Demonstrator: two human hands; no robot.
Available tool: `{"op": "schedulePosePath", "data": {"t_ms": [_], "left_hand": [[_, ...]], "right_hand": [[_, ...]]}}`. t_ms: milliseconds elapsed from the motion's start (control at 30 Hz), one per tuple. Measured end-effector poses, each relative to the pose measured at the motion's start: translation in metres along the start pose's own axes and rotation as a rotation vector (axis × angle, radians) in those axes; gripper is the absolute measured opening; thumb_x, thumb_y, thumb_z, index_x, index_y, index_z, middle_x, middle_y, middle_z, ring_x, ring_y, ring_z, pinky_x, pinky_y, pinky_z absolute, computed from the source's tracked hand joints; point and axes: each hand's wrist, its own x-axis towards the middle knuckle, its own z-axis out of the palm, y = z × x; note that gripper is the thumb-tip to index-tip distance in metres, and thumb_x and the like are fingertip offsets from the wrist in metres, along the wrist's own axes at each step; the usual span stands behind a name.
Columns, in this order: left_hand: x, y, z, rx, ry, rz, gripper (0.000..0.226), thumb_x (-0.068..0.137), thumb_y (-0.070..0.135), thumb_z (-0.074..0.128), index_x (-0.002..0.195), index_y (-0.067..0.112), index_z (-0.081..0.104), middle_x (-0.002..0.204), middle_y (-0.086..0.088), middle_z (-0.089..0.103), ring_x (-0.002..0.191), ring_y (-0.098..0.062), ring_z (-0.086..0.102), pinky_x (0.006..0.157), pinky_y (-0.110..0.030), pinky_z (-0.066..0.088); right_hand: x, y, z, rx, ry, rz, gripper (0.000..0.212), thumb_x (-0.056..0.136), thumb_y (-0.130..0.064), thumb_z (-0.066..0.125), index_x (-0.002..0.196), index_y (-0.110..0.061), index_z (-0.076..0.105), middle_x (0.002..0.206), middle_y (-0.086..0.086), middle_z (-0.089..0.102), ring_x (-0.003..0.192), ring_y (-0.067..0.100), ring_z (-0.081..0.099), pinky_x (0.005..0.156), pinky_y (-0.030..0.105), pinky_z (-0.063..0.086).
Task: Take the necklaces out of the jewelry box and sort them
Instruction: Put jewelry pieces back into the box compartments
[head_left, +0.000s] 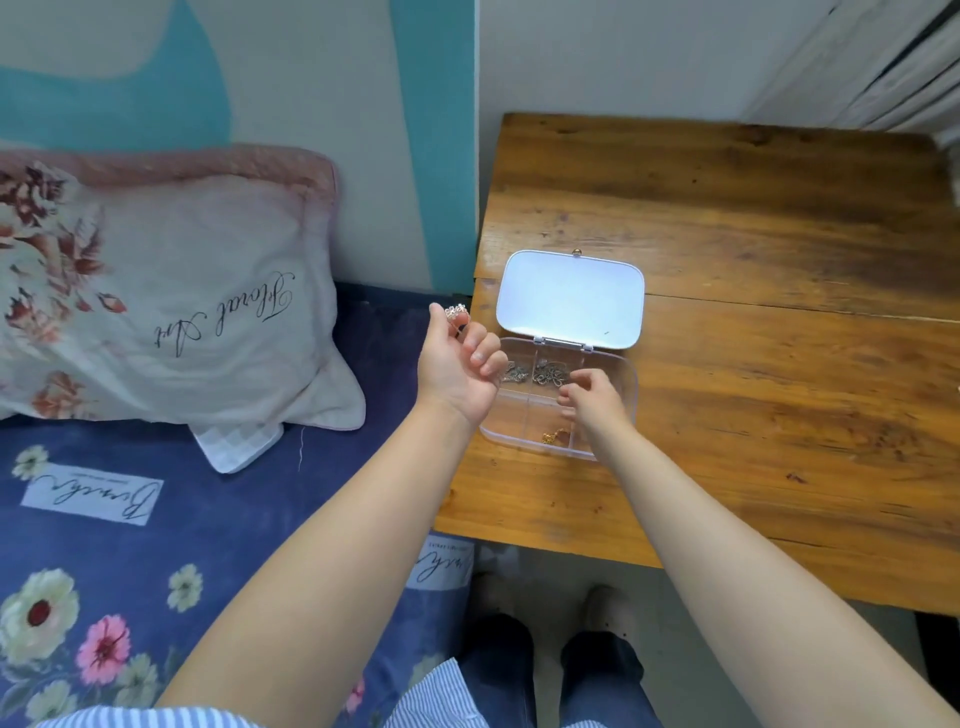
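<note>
A clear plastic jewelry box (626, 410) with several compartments stands open on the wooden table, its white lid (570, 299) tilted back. Silver chains (545, 373) lie tangled in the far compartments, and a small gold piece (553, 435) sits in a near one. My left hand (460, 366) is raised just left of the box and pinches a small sparkly silver-pink jewelry piece (456, 312) between thumb and fingertips. My right hand (592, 397) reaches into the box, fingertips pinched at the silver chains.
The wooden table (753, 312) stretches to the right and far side of the box. A bed with a blue floral sheet (130, 545) and a floral pillow (156, 291) lies to the left. My legs and feet are below, by the table's near edge.
</note>
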Motion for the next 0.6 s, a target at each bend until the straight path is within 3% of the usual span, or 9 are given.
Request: {"op": "schedulePosePath", "data": {"t_ms": [67,133,233,300,467,533,600], "left_hand": [[0.001,-0.002,-0.003,-0.029,0.022,-0.019,0.05,0.097,0.045,0.027,0.059,0.016,0.042,0.034,0.005,0.031,0.028,-0.008,0.027,0.03,-0.015,0.019],[0.002,-0.003,0.0,-0.085,-0.003,-0.032,0.05,0.097,0.044,0.028,0.059,0.015,0.043,0.034,0.004,0.032,0.028,-0.009,0.028,0.03,-0.015,0.021],[0.0,0.002,0.009,-0.14,-0.087,-0.041,0.051,0.097,0.042,0.028,0.057,0.015,0.045,0.035,0.003,0.033,0.028,-0.009,0.029,0.029,-0.015,0.023],[-0.002,0.006,0.015,-0.157,-0.125,-0.044,0.052,0.097,0.04,0.027,0.055,0.014,0.045,0.036,0.003,0.033,0.028,-0.009,0.03,0.029,-0.015,0.023],[-0.008,0.013,0.022,-0.213,-0.133,-0.037,0.051,0.098,0.038,0.025,0.057,0.012,0.042,0.035,0.002,0.033,0.027,-0.009,0.03,0.029,-0.015,0.023],[-0.01,0.021,0.021,-0.232,-0.137,-0.007,0.051,0.098,0.036,0.025,0.056,0.011,0.042,0.034,0.002,0.033,0.027,-0.01,0.031,0.029,-0.015,0.024],[-0.011,0.032,0.017,-0.246,-0.14,0.031,0.052,0.098,0.034,0.025,0.055,0.011,0.042,0.034,0.001,0.033,0.027,-0.011,0.031,0.029,-0.014,0.025]], "right_hand": [[0.001,0.009,-0.003,-0.29,-0.037,-0.077,0.028,0.091,-0.003,0.038,0.116,-0.003,0.05,0.116,0.016,0.058,0.091,0.026,0.055,0.066,0.026,0.045],[0.0,0.013,-0.006,-0.38,-0.053,-0.122,0.03,0.09,-0.003,0.037,0.115,-0.005,0.054,0.124,0.014,0.058,0.099,0.022,0.054,0.079,0.024,0.04],[-0.004,0.017,-0.011,-0.395,-0.075,-0.18,0.03,0.088,-0.002,0.038,0.111,-0.006,0.057,0.122,0.014,0.06,0.113,0.025,0.054,0.094,0.031,0.04],[-0.009,0.018,-0.012,-0.4,-0.145,-0.262,0.031,0.088,-0.003,0.043,0.117,-0.009,0.053,0.123,0.012,0.059,0.116,0.024,0.052,0.096,0.031,0.041],[-0.02,-0.005,0.015,-0.305,-0.45,-0.396,0.063,0.083,-0.013,0.061,0.135,-0.033,0.032,0.145,-0.007,0.036,0.129,0.01,0.034,0.106,0.03,0.027],[-0.02,-0.016,0.03,-0.32,-0.507,-0.421,0.048,0.083,-0.015,0.061,0.126,-0.029,0.047,0.144,-0.008,0.035,0.13,0.008,0.032,0.106,0.028,0.024],[-0.019,-0.024,0.038,-0.344,-0.516,-0.389,0.013,0.086,-0.016,0.058,0.095,-0.022,0.064,0.135,-0.002,0.047,0.12,0.011,0.043,0.1,0.027,0.03]]}}
